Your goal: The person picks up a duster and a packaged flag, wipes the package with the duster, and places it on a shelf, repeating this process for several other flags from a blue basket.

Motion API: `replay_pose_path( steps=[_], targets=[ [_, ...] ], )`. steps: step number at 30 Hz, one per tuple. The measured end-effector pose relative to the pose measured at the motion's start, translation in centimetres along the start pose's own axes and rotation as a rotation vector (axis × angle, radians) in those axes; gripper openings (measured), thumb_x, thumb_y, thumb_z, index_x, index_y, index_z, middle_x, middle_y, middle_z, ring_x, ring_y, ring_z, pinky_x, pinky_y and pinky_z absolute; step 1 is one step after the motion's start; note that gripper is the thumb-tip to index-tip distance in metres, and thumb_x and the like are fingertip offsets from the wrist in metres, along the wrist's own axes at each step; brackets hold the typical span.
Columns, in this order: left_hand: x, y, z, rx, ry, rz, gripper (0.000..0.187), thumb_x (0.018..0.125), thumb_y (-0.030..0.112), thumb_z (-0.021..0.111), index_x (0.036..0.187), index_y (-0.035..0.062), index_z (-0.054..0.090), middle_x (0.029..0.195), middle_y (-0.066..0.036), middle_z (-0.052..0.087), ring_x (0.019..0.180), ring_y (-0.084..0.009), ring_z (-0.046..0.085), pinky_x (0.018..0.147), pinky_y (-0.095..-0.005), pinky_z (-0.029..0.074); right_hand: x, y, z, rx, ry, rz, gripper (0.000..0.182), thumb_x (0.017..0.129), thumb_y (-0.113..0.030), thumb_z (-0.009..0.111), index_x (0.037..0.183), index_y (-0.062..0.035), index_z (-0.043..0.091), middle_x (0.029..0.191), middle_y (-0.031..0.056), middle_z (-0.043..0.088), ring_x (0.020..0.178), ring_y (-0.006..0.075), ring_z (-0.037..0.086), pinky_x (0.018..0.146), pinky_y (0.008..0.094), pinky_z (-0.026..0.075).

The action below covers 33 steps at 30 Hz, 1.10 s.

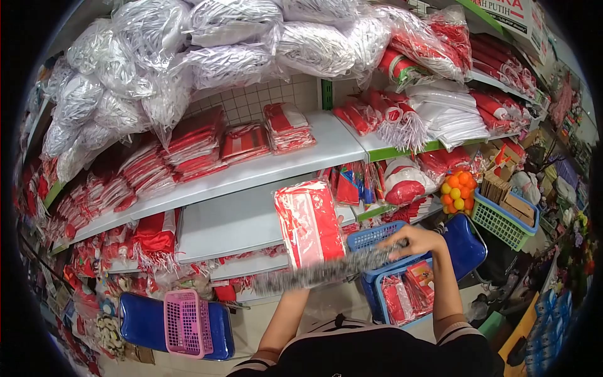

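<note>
Bright, even indoor light, glare on the plastic wrapping, motion blur mid-frame, curved fisheye edges fading to black.

I could reach over the lower shelf (229,226), between the fringed red flags (157,234) and my held red-and-white packet (309,223); the upper shelf (276,168) blocks from above.

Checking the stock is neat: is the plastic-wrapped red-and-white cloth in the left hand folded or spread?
Folded: the red-and-white cloth forms a compact rectangle with straight edges inside its wrapping.
</note>
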<state>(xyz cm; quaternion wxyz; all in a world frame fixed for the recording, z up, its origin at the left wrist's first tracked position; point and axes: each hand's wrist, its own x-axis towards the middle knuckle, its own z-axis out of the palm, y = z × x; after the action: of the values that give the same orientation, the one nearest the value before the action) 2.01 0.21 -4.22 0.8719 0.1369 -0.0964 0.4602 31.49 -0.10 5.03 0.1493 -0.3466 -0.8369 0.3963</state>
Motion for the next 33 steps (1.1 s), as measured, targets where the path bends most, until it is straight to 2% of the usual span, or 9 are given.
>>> replay_pose_path(
  steps=[3,7,13,16,18,22,26,30,33],
  targets=[
    [-0.4,-0.2,-0.1,0.073,0.027,0.005,0.071,0.090,0.052,0.042,0.147,0.0168,0.019,0.150,-0.012,0.023,0.120,-0.0355,0.047,0.099,-0.0496,0.041,0.0,-0.5,0.2,-0.017,0.462,0.099,0.042,0.082,-0.025,0.069,0.115,0.0006,0.061,0.114,0.0164,0.063,0.107,0.0230,0.060,0.094,0.0335,0.043],
    [-0.7,-0.4,0.5,0.087,0.018,0.021,0.069,0.091,0.051,0.042,0.146,0.0161,0.020,0.150,-0.013,0.024,0.120,-0.0333,0.047,0.100,-0.0485,0.041,-0.7,-0.3,1.5,0.032,-0.046,0.024,0.042,0.080,-0.024,0.071,0.113,-0.0002,0.062,0.111,0.0154,0.065,0.104,0.0210,0.061,0.093,0.0328,0.044],
    [-0.4,-1.2,2.6,-0.034,0.143,0.159,0.068,0.093,0.051,0.035,0.146,0.0121,0.018,0.149,-0.012,0.025,0.129,-0.0346,0.038,0.104,-0.0500,0.037,-0.4,-2.5,1.5,0.161,0.459,0.214,0.039,0.081,-0.020,0.070,0.111,0.0032,0.061,0.109,0.0173,0.065,0.105,0.0185,0.060,0.094,0.0313,0.043],
    [-0.5,-1.1,2.9,0.414,0.162,0.086,0.069,0.091,0.054,0.039,0.145,0.0143,0.023,0.150,-0.013,0.023,0.132,-0.0277,0.035,0.111,-0.0484,0.026,-1.1,-0.6,1.7,0.041,0.130,0.029,0.037,0.083,-0.018,0.068,0.112,0.0040,0.060,0.111,0.0167,0.065,0.105,0.0171,0.058,0.093,0.0309,0.042],
    [-0.4,-0.9,2.4,0.179,-0.047,0.050,0.066,0.092,0.053,0.035,0.144,0.0130,0.025,0.150,-0.013,0.024,0.134,-0.0277,0.031,0.111,-0.0489,0.026,-1.1,-1.1,1.8,0.051,-0.041,-0.045,0.038,0.084,-0.018,0.067,0.113,0.0040,0.060,0.110,0.0170,0.065,0.105,0.0169,0.058,0.093,0.0308,0.042],
    [-0.7,-0.8,2.4,0.288,0.118,0.062,0.067,0.092,0.056,0.031,0.143,0.0132,0.027,0.150,-0.009,0.025,0.136,-0.0294,0.028,0.110,-0.0512,0.026,-0.7,-1.2,1.6,0.170,0.398,0.254,0.041,0.081,-0.019,0.070,0.115,0.0013,0.061,0.112,0.0145,0.065,0.107,0.0187,0.058,0.094,0.0309,0.042],
    [-0.2,-0.4,1.2,0.048,-0.087,0.110,0.067,0.092,0.056,0.032,0.143,0.0134,0.026,0.150,-0.007,0.026,0.134,-0.0298,0.030,0.108,-0.0521,0.029,-0.8,-1.6,2.0,-0.009,-0.067,-0.045,0.039,0.081,-0.018,0.070,0.112,0.0025,0.061,0.111,0.0179,0.065,0.104,0.0179,0.059,0.090,0.0304,0.044],
    [-0.9,-0.4,1.3,0.043,-0.031,0.076,0.068,0.091,0.057,0.033,0.143,0.0132,0.027,0.150,-0.006,0.026,0.133,-0.0307,0.032,0.107,-0.0523,0.031,-0.4,-2.3,2.0,0.028,0.563,0.199,0.043,0.078,-0.020,0.073,0.113,0.0024,0.062,0.112,0.0176,0.064,0.104,0.0198,0.061,0.091,0.0321,0.045],
    [-1.0,-0.2,1.7,0.006,-0.024,0.095,0.069,0.091,0.058,0.033,0.143,0.0131,0.027,0.150,-0.006,0.027,0.132,-0.0315,0.034,0.106,-0.0524,0.032,-1.0,-1.2,1.4,0.034,0.016,0.035,0.042,0.080,-0.020,0.072,0.113,0.0029,0.061,0.112,0.0175,0.064,0.105,0.0183,0.060,0.091,0.0316,0.045]
  ],
)
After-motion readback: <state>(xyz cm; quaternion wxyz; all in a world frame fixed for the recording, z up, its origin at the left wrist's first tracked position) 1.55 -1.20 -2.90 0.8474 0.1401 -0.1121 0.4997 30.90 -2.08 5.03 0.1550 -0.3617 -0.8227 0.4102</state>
